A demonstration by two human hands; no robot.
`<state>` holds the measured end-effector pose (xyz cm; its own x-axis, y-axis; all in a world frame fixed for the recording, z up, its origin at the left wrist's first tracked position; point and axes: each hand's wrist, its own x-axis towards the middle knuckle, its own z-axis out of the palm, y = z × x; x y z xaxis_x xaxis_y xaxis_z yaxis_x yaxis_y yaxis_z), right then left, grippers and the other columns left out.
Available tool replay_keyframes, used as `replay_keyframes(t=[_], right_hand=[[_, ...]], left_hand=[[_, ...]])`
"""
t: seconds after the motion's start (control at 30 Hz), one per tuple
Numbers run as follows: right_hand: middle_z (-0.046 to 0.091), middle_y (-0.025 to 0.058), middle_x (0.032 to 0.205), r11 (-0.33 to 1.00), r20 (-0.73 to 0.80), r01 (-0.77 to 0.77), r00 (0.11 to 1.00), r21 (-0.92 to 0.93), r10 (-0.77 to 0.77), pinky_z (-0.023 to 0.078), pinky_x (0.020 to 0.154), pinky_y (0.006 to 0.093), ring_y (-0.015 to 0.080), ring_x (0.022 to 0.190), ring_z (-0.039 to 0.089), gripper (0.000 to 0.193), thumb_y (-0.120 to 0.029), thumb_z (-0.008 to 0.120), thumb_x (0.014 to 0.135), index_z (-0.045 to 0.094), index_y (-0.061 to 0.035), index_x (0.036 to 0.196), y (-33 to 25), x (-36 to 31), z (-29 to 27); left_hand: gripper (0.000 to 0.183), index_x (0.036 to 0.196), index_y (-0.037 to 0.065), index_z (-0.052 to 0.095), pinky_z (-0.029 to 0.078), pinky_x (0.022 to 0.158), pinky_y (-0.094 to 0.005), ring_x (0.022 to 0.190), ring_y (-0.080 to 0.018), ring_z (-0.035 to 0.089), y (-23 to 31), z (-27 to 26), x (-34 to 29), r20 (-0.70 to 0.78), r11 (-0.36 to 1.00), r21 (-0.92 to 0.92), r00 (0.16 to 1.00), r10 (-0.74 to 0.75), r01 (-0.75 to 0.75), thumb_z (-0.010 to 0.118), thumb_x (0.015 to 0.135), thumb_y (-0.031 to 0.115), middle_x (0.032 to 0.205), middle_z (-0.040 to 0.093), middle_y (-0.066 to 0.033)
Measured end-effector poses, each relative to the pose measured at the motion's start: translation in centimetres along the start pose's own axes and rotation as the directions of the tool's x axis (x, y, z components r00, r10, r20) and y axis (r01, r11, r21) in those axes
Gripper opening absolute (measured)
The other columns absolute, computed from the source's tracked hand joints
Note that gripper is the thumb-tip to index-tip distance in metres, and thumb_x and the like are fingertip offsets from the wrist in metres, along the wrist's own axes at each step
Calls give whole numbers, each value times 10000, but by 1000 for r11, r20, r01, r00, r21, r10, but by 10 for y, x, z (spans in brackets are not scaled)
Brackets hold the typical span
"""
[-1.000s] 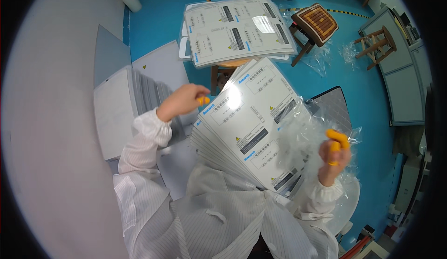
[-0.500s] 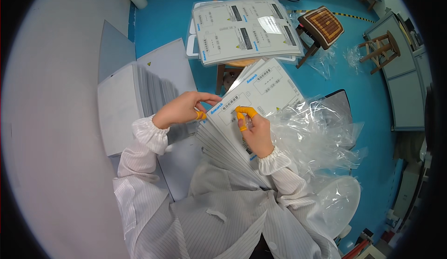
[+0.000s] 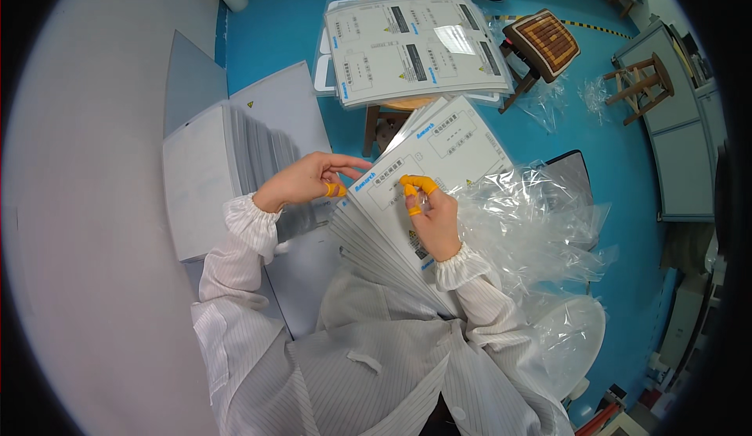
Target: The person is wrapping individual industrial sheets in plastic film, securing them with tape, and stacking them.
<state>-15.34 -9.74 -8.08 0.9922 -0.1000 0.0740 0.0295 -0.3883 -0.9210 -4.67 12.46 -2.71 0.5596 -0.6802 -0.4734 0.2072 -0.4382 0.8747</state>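
Note:
A fanned stack of white printed panels [image 3: 458, 142] with blue and black print lies across my lap. At its left corner is my left hand [image 3: 305, 181], with fingers stretched over the edge of the top panel and an orange finger cot on the thumb. Over the middle of that panel is my right hand [image 3: 435, 220]. Its thumb and forefinger, both in orange finger cots, come together in a pinch; whether something thin is between them cannot be made out. Both cuffs are white, striped and elastic.
Beyond my lap, larger clear-covered printed sheets [image 3: 415, 83] are piled on a wooden stool. To the left stands a thick stack of white panels [image 3: 200, 189] on a grey surface [image 3: 301, 275]. Crumpled clear plastic bags [image 3: 533, 224] lie at my right. A cushioned stool [image 3: 544, 44] stands farther off.
My right hand has shifted slightly right, its pinched fingertips still over the top panel. My left hand stays almost in place at the corner.

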Motion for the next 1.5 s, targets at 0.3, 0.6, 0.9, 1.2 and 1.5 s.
replay_keyframes(t=[0.3, 0.6, 0.9, 1.2, 1.5], right_hand=[[615, 125, 756, 998, 26, 47, 999, -46, -46, 462, 627, 253, 196, 652, 592, 201, -105, 631, 800, 610, -13, 978, -3, -1, 7], [604, 112, 754, 982, 127, 104, 988, -155, -84, 495, 599, 319, 278, 669, 618, 423, -229, 811, 607, 565, -63, 908, -21, 0, 44], [581, 123, 777, 976, 138, 100, 988, -191, -75, 481, 617, 316, 278, 702, 604, 385, -177, 785, 641, 540, -36, 903, -27, 1, 42], [581, 116, 836, 987, -14, 145, 989, -64, -146, 482, 642, 324, 286, 726, 597, 255, -82, 736, 682, 563, -19, 858, -16, 4, 34], [558, 144, 847, 990, 51, 100, 994, -99, -95, 469, 636, 332, 333, 733, 575, 200, -59, 692, 696, 565, 8, 836, -5, 6, 32]], left_hand=[[471, 1239, 15, 500, 488, 684, -226, 706, -103, 586, 1, 5, 11, -112, 983, -183, 994, -19, -2, 609, 781, 16, 920, 639, -70], [319, 1074, -16, 618, 446, 480, -221, 507, -78, 539, 14, 17, 27, -113, 984, 171, 993, -24, 43, 572, 759, -7, 733, 633, -47], [293, 1021, 4, 644, 445, 470, -226, 486, -83, 538, 13, 19, 31, -157, 977, 212, 988, 12, 22, 590, 733, -15, 667, 619, -40], [309, 1030, 15, 648, 434, 460, -227, 479, -84, 536, 15, 23, 30, -148, 989, 145, 989, -2, 24, 589, 729, -15, 645, 618, -35], [346, 1113, -22, 598, 429, 474, -202, 503, -53, 483, 13, 22, 29, -120, 990, 112, 990, -70, 84, 606, 767, -16, 740, 621, -46]])
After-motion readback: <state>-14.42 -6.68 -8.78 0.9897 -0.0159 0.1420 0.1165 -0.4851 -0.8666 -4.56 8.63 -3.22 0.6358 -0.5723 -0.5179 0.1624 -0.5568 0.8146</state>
